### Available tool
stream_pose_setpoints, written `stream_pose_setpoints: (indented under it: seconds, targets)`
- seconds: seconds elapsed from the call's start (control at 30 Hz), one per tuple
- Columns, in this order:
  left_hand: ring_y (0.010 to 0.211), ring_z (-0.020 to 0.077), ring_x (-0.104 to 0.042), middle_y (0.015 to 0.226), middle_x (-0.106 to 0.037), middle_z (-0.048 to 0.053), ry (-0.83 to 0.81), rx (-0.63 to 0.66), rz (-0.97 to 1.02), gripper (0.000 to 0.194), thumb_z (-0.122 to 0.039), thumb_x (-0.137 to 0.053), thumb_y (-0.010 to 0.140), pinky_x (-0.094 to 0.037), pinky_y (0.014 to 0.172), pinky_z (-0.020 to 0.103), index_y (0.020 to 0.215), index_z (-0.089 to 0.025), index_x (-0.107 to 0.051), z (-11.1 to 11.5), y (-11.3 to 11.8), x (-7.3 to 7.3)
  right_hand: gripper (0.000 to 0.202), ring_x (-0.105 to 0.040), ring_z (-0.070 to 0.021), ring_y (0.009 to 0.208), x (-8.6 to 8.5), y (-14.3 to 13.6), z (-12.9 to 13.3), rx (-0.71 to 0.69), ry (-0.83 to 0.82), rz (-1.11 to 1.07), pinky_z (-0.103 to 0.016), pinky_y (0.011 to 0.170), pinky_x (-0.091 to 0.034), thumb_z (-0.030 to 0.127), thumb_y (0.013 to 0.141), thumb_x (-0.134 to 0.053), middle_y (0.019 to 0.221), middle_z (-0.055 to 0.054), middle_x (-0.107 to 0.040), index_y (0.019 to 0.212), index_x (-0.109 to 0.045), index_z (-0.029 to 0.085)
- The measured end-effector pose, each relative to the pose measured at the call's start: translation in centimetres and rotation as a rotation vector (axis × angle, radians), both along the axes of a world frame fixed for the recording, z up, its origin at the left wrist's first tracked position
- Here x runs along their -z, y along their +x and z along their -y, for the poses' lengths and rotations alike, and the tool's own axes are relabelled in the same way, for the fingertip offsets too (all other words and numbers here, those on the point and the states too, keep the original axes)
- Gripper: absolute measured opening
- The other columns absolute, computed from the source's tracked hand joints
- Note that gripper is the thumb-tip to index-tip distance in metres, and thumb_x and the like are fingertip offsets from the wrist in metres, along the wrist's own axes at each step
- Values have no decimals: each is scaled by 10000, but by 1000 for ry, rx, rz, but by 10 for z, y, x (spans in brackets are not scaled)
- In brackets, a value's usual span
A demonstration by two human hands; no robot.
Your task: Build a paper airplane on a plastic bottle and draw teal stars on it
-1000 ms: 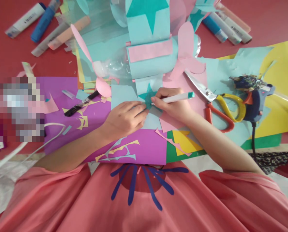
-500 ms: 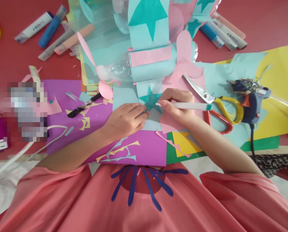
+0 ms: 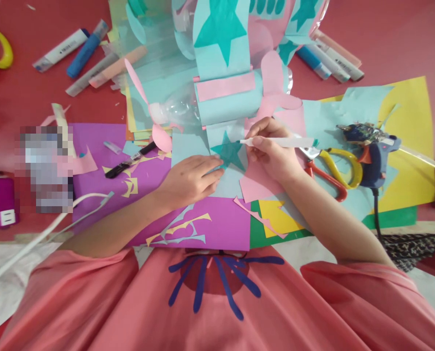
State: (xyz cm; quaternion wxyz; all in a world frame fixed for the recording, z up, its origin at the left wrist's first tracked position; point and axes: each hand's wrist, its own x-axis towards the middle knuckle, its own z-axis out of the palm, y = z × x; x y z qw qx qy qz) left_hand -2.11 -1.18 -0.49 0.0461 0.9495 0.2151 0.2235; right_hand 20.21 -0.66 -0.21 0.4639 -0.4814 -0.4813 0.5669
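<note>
A white marker [image 3: 288,142] with a green end is pinched in my right hand [image 3: 274,151], its tip by the right arm of a teal star [image 3: 227,150] on a light blue paper strip. My left hand [image 3: 193,180] lies flat with its fingertips on the star's lower left. The strip comes out from under a plastic bottle [image 3: 180,108] wrapped in light blue paper [image 3: 230,105], with a pink propeller at its neck. Another teal star [image 3: 222,29] is on the strip beyond the bottle.
Scissors [image 3: 341,168] and a blue glue gun [image 3: 380,161] lie on the right over yellow paper [image 3: 414,141]. A black pen [image 3: 129,161] and paper scraps rest on purple paper [image 3: 217,229]. Markers [image 3: 87,48] lie at the upper left; a white cable [image 3: 38,231] crosses the lower left.
My right hand has moved slightly up, taking the marker's tip from the star's middle to its right arm. My left hand stays in place. The view has shifted a little.
</note>
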Motion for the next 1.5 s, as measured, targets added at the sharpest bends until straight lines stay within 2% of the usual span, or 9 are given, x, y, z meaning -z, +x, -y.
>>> stream_pose_setpoints:
  seconds: [0.27,0.4,0.63,0.87,1.0,1.13,1.3,1.37,1.5]
  targets:
    - [964,196,-706,1071,-738,77,-3,-28,-17,191,-180,-501,956,-583,860,352,1020,-171,-681,-4,-6,-17,232,-390,-45,403,1,0,0,-43,88,-89,-220,392,-324,407,770,-727,587,79,-504,775,-570,235]
    - [1056,237,-664,1149,-693,78,-30,-316,76,210,-220,-495,963,-562,897,409,1097,-210,-656,-13,-31,-23,216,-457,-56,444,0,-1,-1,-35,54,-143,-219,408,-343,389,754,-746,629,55,-546,807,-611,228]
    - [1336,325,-457,1444,-472,26,-49,-898,114,337,-281,-453,1001,-406,1051,632,1333,-240,-498,-17,-101,2,243,-474,-84,477,-2,1,-1,-45,-27,-99,-260,446,-408,460,775,-671,670,26,-557,847,-625,232]
    - [1012,254,-692,1043,-708,50,-222,-1005,-58,243,-347,-518,925,-559,817,489,1092,-261,-671,-18,-119,-3,192,-478,-80,476,0,2,-2,-45,-49,-133,-249,452,-405,405,759,-648,654,32,-577,840,-633,231]
    - [967,246,-707,997,-717,68,-217,-969,22,256,-379,-517,953,-570,771,456,1041,-218,-697,-18,-111,-13,201,-472,-74,464,0,0,-2,-22,-52,-166,-238,436,-368,403,738,-658,628,33,-581,813,-646,217]
    - [971,197,-701,1004,-717,-14,-39,-834,232,178,-302,-535,977,-586,818,420,1001,-233,-696,-14,-89,-23,257,-515,-88,501,0,0,0,-34,-66,-196,-244,461,-387,440,769,-622,660,9,-615,851,-673,201]
    - [1088,220,-666,1226,-676,-10,-138,-510,443,147,-313,-662,909,-607,862,391,1048,-270,-685,-14,-48,-27,342,-531,-104,537,0,0,2,-54,-66,-157,-256,485,-401,518,829,-555,669,-1,-615,883,-663,198]
    - [1214,226,-609,1326,-625,26,-221,-429,323,241,-208,-620,927,-554,1003,417,1158,-275,-640,-16,-32,-27,351,-523,-99,525,0,0,2,-61,-60,-157,-251,474,-385,529,825,-559,660,3,-610,882,-660,198]
    - [1199,199,-625,1255,-666,46,-248,-246,224,237,-160,-507,977,-549,1010,392,1170,-237,-620,-18,-9,-23,339,-518,-97,505,-2,0,0,-44,-99,-196,-248,460,-385,515,777,-604,642,2,-615,856,-660,191]
